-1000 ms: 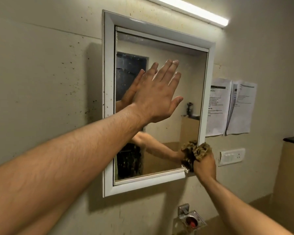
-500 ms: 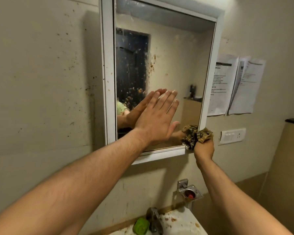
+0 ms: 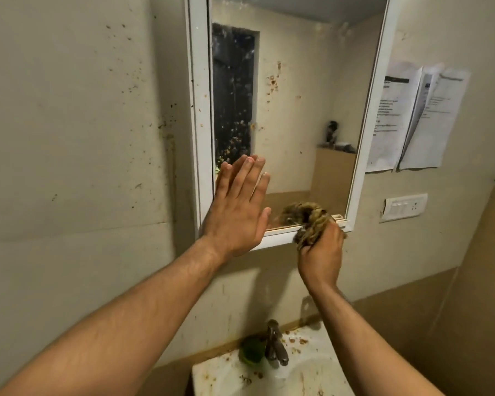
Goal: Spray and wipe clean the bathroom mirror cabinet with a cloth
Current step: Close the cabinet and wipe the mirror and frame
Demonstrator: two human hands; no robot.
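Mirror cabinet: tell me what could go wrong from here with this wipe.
1. The left hand lies flat over the lower left corner of the mirror cabinet; its palm may leave prints on the glass.
2. The right hand grips the cloth as a tight wad at the bottom edge, so it may smear rather than lift.
3. Brown spatter sits higher up; wiping it later could drip onto the bottom strip.
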